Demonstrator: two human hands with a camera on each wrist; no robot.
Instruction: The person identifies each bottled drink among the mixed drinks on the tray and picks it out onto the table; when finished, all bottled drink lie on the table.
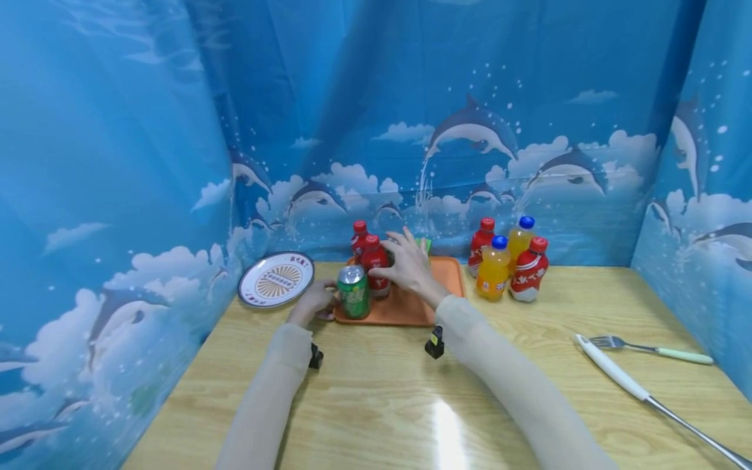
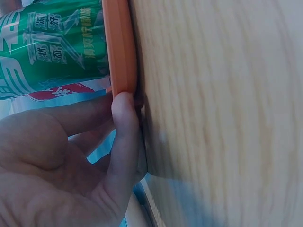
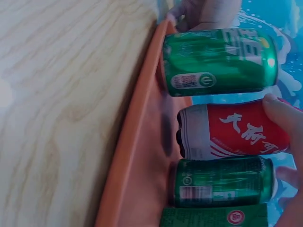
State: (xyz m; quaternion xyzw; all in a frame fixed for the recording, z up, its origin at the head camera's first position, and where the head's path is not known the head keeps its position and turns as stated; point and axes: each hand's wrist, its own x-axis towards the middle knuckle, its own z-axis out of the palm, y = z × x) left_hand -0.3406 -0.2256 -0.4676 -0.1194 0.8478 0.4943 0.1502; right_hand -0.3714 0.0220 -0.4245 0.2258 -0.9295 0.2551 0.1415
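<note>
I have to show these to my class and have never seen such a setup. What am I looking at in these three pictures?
There is no machine here: a person works with two bare hands. The widest picture comes from a camera worn on the head, the other two from one on each wrist.

The left hand pinches the edge of an orange rectangular tray. The right hand seems to hold a red-labelled plastic bottle by its upper part, between two green metal cans.

The light wood-grain table also bears a round white plate, two blue-capped bottles of orange drink, red-capped plastic bottles, a green-handled metal fork and a white-handled metal utensil.
</note>
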